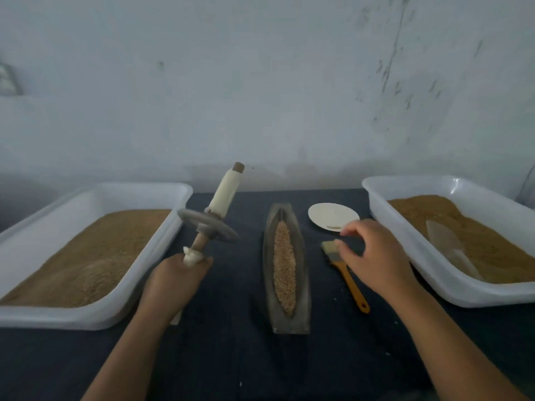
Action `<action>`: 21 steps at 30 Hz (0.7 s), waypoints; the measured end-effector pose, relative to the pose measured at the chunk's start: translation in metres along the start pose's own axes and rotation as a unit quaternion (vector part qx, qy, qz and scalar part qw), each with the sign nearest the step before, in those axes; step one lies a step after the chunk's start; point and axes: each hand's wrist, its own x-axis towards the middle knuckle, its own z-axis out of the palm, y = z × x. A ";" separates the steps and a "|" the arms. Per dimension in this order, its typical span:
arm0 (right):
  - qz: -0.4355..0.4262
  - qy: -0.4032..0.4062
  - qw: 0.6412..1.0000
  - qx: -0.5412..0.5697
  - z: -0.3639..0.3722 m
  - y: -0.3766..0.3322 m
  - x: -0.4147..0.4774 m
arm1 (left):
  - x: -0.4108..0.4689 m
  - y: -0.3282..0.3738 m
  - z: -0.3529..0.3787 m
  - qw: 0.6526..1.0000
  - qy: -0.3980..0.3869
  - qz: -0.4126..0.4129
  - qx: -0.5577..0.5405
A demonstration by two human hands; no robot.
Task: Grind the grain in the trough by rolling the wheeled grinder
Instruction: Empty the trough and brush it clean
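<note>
Left hand gripping wheeled grinder by lower handle, held tilted centre left, right hand loosely open over brush, grain in trough, frame centre, on dark surface

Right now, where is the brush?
In the head view, the brush lies on the dark table right of the trough, partly under the right hand, just nearer than the white plate.

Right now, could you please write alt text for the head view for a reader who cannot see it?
The left hand holds the wheeled grinder up by one wrapped handle, left of the narrow trough of grain. The right hand hovers over a brush. A left tub and a right tub hold brown meal.
</note>
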 end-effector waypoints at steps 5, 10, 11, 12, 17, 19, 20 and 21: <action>0.143 -0.113 0.982 -0.056 0.032 0.042 -0.023 | 0.008 0.003 0.008 0.996 -0.007 0.012 0.089; 0.155 -0.140 0.974 -0.086 0.038 0.042 -0.029 | 0.014 0.002 0.018 0.990 -0.023 -0.007 0.139; 0.151 -0.146 0.973 -0.092 0.038 0.040 -0.030 | 0.016 0.001 0.019 0.989 -0.027 -0.021 0.141; 0.147 -0.153 0.972 -0.101 0.038 0.039 -0.031 | 0.017 0.001 0.019 0.988 -0.028 -0.031 0.150; 0.141 -0.165 0.966 -0.140 0.043 0.033 -0.030 | 0.017 0.003 0.022 0.976 0.003 -0.032 0.215; 0.154 -0.171 0.961 -0.155 0.046 0.032 -0.030 | 0.016 0.004 0.023 0.976 0.003 -0.032 0.215; 0.158 -0.174 0.957 -0.169 0.046 0.032 -0.030 | 0.016 0.003 0.023 0.976 -0.006 -0.032 0.215; 0.158 -0.179 0.953 -0.186 0.047 0.031 -0.030 | 0.016 0.001 0.023 0.976 -0.014 -0.031 0.213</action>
